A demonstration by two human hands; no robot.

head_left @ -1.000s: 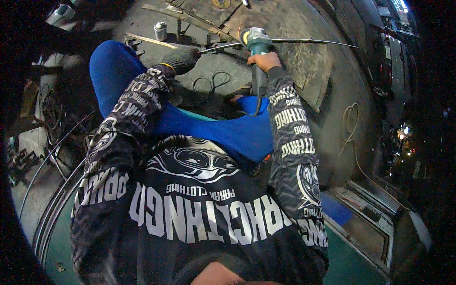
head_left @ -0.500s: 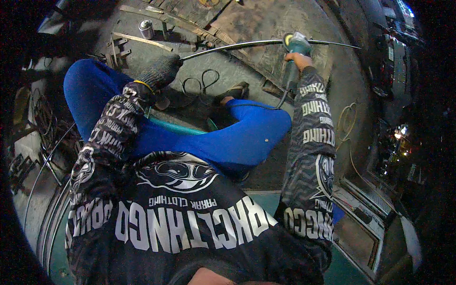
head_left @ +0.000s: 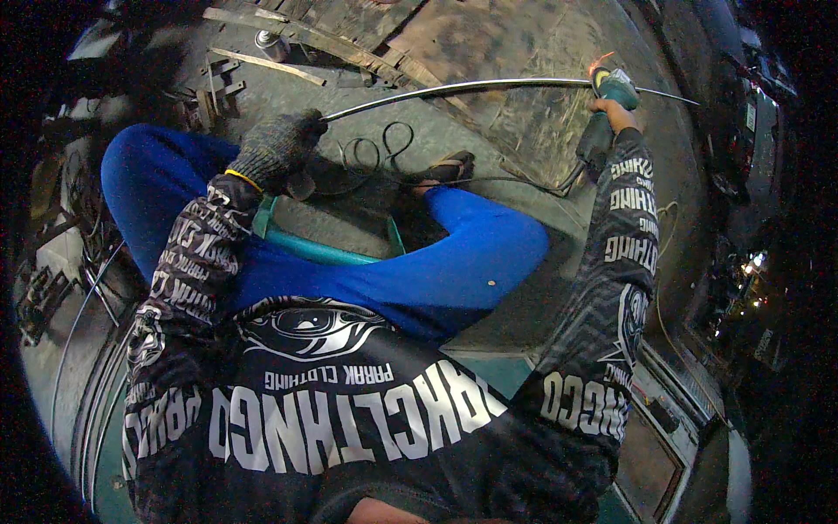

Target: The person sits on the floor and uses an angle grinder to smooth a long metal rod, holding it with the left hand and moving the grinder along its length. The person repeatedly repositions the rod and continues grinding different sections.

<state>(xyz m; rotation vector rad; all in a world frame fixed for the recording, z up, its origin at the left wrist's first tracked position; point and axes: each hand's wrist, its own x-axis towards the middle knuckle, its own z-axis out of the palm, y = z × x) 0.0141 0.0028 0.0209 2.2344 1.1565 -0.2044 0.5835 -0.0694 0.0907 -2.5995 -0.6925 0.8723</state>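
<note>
A long, thin metal rod (head_left: 454, 89) is held out in a gentle arc above a grey floor (head_left: 419, 131) by a seated person in blue trousers (head_left: 454, 271) and a black printed shirt (head_left: 349, 419). Its left end is gripped by the left hand (head_left: 278, 147), which is covered by a dark knitted glove and closed around the rod. The bare right hand (head_left: 620, 118) is wrapped around the body of a green grinder (head_left: 618, 90), whose disc is set at the rod, toward the rod's right end. Orange sparks (head_left: 601, 61) are thrown up from the disc. A worn wooden board (head_left: 541, 127) is crossed by the middle of the rod; the grinder is held near the board's right edge. By the board's lower corner, the grinder's black cord (head_left: 515, 180) is seen, trailed leftward into loops below the rod. Past the gloved hand, a metal can (head_left: 271, 45) is stood on the floor just beyond a narrow wooden strip (head_left: 269, 66). A sandalled foot (head_left: 449, 166) is placed below the rod.
</note>
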